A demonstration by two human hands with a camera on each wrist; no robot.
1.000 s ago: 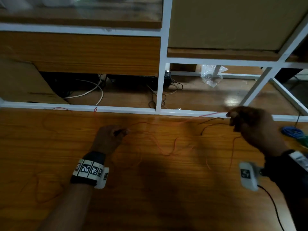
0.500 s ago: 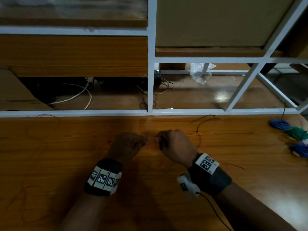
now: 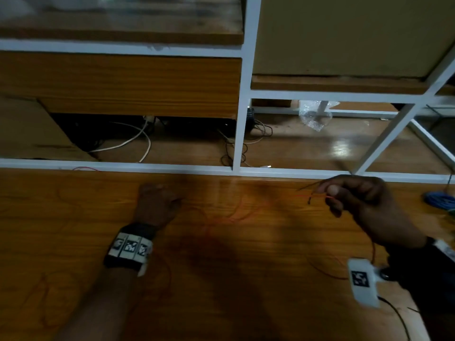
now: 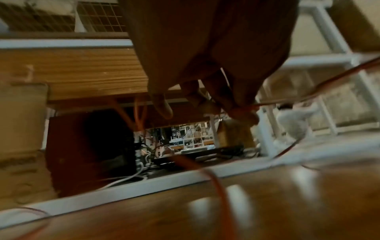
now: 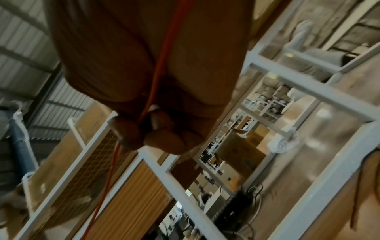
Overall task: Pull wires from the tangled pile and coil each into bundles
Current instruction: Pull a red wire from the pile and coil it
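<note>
You are stretching a thin red wire (image 3: 236, 212) across the wooden tabletop (image 3: 246, 279), just in front of the white shelf frame (image 3: 240, 134). Your left hand (image 3: 157, 205) is sitting low over the tabletop near the frame's bottom rail, its thumb and fingertips pressed together on the wire, as the left wrist view shows where the strand leaves the fingertips (image 4: 244, 112). Your right hand (image 3: 357, 203) is lifted off to the right of the frame's upright post, pinching the same wire between thumb and curled forefinger; the right wrist view shows the strand running down the palm and out past the fingers (image 5: 131, 134). Between your hands the wire is sagging in loose loops on the wood, with more red loops lying near your left forearm. A blue wire coil (image 3: 440, 199) is resting at the tabletop's right edge, below the frame.
</note>
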